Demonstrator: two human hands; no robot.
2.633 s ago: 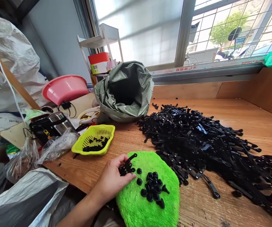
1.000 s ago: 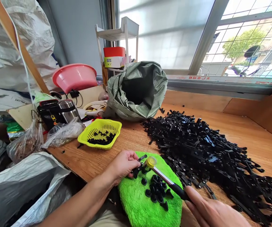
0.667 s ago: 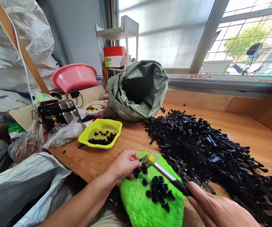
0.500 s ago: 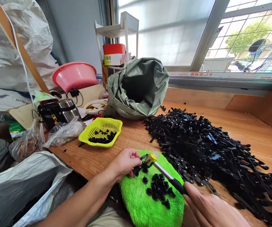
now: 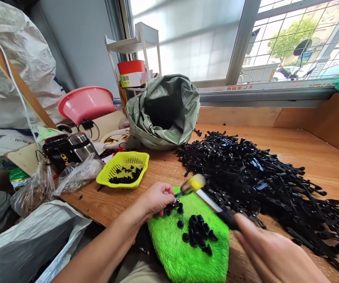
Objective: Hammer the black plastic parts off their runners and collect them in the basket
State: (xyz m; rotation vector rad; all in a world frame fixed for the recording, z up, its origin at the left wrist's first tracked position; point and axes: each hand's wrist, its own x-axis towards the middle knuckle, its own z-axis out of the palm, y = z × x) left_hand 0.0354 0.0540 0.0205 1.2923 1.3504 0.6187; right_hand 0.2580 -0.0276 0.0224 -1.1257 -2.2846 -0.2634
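My right hand (image 5: 272, 243) grips the black handle of a small hammer (image 5: 213, 200), whose yellow-tipped head is blurred above the back of a green fluffy cloth (image 5: 187, 251). At the cloth's back left edge my left hand (image 5: 157, 198) pinches a small black part (image 5: 178, 194), mostly hidden by the fingers. Other small black pieces lie just beneath those fingers. On the middle of the cloth rests a cluster of round black knobs (image 5: 198, 232). A large pile of black plastic parts (image 5: 246, 173) covers the wooden table to the right.
A yellow basket (image 5: 145, 167) with small black bits stands left of centre. Behind it are a green woven sack (image 5: 134, 125), a steel flask (image 5: 83, 147), a clear plastic bag (image 5: 83, 175) and a pink basin (image 5: 87, 104). A white sack (image 5: 66, 220) hangs open at the lower left.
The hammer head has risen and moved slightly right, away from my left fingers, and is now blurred. The camera view has turned a little to the right.
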